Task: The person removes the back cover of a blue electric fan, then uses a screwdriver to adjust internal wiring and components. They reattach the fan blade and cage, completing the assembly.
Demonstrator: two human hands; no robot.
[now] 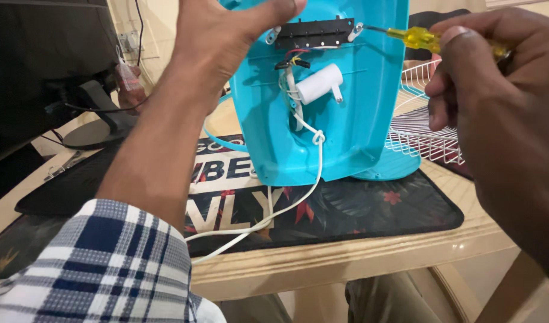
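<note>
Slippage is the likely risk: your right hand (496,101) is closed on the yellow-handled screwdriver (415,37), tip at the right screw of the black terminal strip (315,33), and a tilt could cam it out toward the wires (292,60). Your left hand (226,36), fingers wrapped, clamps the upright turquoise fan housing (352,119), which stands on the mat on the tabletop (346,257).

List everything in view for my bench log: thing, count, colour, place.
shell: one, turquoise, upright on mat, centre
bracket: one, black, top of shell
capacitor: one, white, inside shell
cord: one, white, knotted at shell, trailing over mat
screwdriver: one, yellow handle, tip at bracket's right end
grille: one, white wire, right of shell
mat: one, dark, printed, on table
table: one, light wood
monitor: one, black, left
left hand: gripping shell's top
right hand: holding screwdriver
</note>
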